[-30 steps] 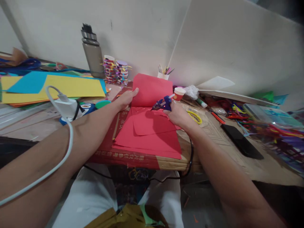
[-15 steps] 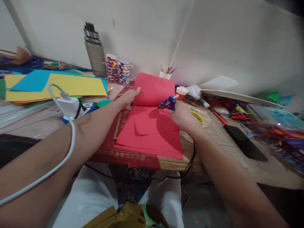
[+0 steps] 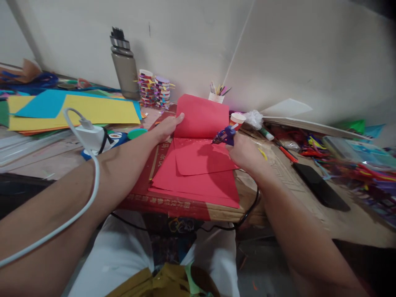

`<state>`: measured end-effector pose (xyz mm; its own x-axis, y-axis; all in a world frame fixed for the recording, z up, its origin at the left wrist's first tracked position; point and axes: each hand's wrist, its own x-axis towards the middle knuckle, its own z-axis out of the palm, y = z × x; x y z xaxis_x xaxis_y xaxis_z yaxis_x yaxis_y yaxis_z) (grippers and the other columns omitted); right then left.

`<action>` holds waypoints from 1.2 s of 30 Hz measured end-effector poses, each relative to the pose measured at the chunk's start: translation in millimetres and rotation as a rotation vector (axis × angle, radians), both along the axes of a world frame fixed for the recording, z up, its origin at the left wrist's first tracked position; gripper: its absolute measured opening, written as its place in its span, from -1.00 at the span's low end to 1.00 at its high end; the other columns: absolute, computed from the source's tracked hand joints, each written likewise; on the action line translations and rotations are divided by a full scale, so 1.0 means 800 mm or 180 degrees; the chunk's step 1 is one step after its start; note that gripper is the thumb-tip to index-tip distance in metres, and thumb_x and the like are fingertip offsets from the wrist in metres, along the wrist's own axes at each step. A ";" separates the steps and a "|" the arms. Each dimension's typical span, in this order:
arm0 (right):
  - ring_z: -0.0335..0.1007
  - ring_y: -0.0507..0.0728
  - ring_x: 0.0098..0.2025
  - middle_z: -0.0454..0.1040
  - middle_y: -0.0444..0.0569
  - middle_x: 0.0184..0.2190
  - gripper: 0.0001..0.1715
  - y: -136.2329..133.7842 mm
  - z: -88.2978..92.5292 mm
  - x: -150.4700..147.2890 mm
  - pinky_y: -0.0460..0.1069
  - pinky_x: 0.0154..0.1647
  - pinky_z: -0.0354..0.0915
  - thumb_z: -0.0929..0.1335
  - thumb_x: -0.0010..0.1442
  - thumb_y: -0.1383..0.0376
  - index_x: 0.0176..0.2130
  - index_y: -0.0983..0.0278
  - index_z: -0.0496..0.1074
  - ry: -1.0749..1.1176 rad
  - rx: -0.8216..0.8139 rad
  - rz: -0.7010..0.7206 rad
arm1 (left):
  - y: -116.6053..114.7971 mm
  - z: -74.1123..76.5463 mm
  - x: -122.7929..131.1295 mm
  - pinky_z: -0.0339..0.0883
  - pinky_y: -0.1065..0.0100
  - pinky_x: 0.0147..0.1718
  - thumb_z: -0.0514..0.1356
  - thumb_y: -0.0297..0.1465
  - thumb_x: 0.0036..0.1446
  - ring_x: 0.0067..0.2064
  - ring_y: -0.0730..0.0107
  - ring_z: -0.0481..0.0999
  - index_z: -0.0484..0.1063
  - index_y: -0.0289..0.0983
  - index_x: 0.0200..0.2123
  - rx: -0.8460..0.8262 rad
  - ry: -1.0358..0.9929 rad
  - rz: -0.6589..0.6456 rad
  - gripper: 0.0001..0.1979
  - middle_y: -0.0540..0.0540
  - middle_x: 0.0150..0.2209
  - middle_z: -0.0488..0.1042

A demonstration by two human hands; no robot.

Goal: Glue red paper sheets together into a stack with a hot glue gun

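Black cord (image 3: 252,208): curves from beneath the right wrist over the near edge of the cardboard.
Red sheets (image 3: 194,187): layered flat, nearer than both hands' fingers and between the forearms.
Right hand (image 3: 246,152): fingers curled closed around the glue gun's grip.
Glue gun (image 3: 225,135): juts leftward from those fingers, nozzle close to the crease; contact I cannot tell.
Left hand (image 3: 168,127): thumb over the flap's left edge, pinching it; the other fingertips are mostly hidden.
Raised red flap (image 3: 202,117): tilted up to the right of the left thumb, beyond the nozzle.
Paper cup (image 3: 237,119): just beyond the right fingers.
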<state>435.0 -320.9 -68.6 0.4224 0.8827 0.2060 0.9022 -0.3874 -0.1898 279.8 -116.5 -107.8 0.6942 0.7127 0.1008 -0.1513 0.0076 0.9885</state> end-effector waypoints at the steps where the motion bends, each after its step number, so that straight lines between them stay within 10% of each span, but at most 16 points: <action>1: 0.42 0.32 -0.07 0.50 0.22 -0.15 -0.67 0.000 0.000 -0.001 0.08 -0.13 0.28 0.29 0.15 0.32 -0.06 0.34 0.35 0.0018 -0.0016 0.0034 | 0.001 -0.001 0.000 0.32 0.20 0.02 0.11 -0.17 0.15 0.05 0.12 0.47 0.47 -0.37 -0.17 -0.0020 -0.0040 -0.0025 -0.62 -0.24 -0.19 0.57; 36: 0.45 0.27 -0.11 0.51 0.19 -0.13 -0.64 -0.019 0.011 0.009 0.03 -0.20 0.28 0.29 0.16 0.23 -0.05 0.31 0.39 -0.0010 -0.0152 -0.0425 | -0.014 0.009 -0.005 0.44 0.23 -0.13 0.27 -0.37 0.03 -0.13 0.16 0.57 0.50 -0.34 -0.24 -0.0185 0.0068 0.0140 -0.78 -0.15 -0.35 0.59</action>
